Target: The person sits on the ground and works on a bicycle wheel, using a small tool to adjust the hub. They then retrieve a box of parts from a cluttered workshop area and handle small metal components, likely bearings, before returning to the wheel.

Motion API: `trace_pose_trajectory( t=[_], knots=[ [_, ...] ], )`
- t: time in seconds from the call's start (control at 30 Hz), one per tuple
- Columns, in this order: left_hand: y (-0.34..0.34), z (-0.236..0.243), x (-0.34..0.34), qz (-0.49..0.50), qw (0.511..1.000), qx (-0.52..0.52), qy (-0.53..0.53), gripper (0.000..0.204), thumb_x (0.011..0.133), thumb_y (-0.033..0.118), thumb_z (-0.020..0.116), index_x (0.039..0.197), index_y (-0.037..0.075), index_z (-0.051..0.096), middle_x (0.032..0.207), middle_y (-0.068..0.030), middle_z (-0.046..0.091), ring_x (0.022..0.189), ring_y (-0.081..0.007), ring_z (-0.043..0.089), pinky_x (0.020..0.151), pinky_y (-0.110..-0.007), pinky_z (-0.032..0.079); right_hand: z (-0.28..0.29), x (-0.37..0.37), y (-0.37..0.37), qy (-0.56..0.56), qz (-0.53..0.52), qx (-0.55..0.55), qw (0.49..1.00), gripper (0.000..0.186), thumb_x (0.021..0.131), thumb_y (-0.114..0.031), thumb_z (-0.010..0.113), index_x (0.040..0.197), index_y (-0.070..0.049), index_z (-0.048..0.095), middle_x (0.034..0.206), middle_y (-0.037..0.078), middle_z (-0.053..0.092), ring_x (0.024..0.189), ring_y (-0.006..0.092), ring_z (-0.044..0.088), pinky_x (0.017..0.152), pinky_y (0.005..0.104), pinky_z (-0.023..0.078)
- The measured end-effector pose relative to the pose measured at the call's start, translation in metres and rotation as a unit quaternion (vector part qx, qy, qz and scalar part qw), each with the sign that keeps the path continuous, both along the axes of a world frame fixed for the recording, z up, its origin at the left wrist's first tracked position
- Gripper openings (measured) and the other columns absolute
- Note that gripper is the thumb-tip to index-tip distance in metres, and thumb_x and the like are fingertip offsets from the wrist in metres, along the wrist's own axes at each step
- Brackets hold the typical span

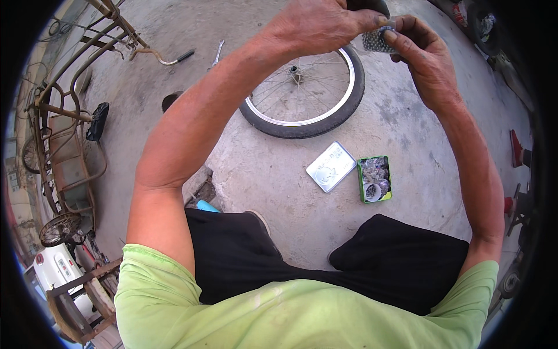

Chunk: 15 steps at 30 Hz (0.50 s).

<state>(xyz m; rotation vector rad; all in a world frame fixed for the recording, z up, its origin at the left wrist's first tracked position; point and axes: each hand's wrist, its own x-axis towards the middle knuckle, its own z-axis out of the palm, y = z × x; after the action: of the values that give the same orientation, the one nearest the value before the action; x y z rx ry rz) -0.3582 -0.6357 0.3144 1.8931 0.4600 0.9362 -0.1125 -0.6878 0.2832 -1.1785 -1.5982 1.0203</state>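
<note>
Raised at the top edge, my left hand is closed at the upper left corner of a small clear plastic bag of steel balls, with a dark object partly hidden above it. My right hand pinches the bag from the right, thumb over a dark round patch. Below them a bicycle wheel lies flat on the concrete floor. Nearer my knees are a silver lid and an open green-edged tin holding small parts and a white cup of little metal pieces.
A spanner and a dark-handled bar lie beyond my left arm, near a partly hidden dark container. Rusty cart frames and a white vehicle line the left. A tyre and red-based stands are along the right.
</note>
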Motion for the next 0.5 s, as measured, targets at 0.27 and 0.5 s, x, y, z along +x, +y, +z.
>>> trace_pose_trajectory(
  t=[0.27,0.5],
  knots=[
    [-0.005,0.008,0.001,0.003,0.998,-0.039,-0.054,0.014,0.100,0.008,0.067,0.107,-0.003,0.068,0.095,-0.0066,0.070,0.085,-0.0120,0.065,0.074,-0.029,0.055,0.009,-0.016,-0.001,0.130,0.046,-0.071,0.988,0.033,0.091,-0.020,0.082,0.116,-0.006,0.067,0.101,0.005,0.072,0.086,0.0149,0.070,0.072,0.0287,0.056],
    [-0.010,0.015,-0.001,-0.040,0.997,-0.054,0.022,0.014,0.099,0.007,0.066,0.106,-0.005,0.067,0.092,-0.0085,0.072,0.081,-0.0119,0.067,0.072,-0.029,0.056,0.006,-0.018,-0.004,0.095,0.056,-0.101,0.989,0.026,0.092,-0.018,0.081,0.111,-0.006,0.068,0.095,0.003,0.073,0.081,0.0123,0.068,0.072,0.0275,0.054]
  ],
)
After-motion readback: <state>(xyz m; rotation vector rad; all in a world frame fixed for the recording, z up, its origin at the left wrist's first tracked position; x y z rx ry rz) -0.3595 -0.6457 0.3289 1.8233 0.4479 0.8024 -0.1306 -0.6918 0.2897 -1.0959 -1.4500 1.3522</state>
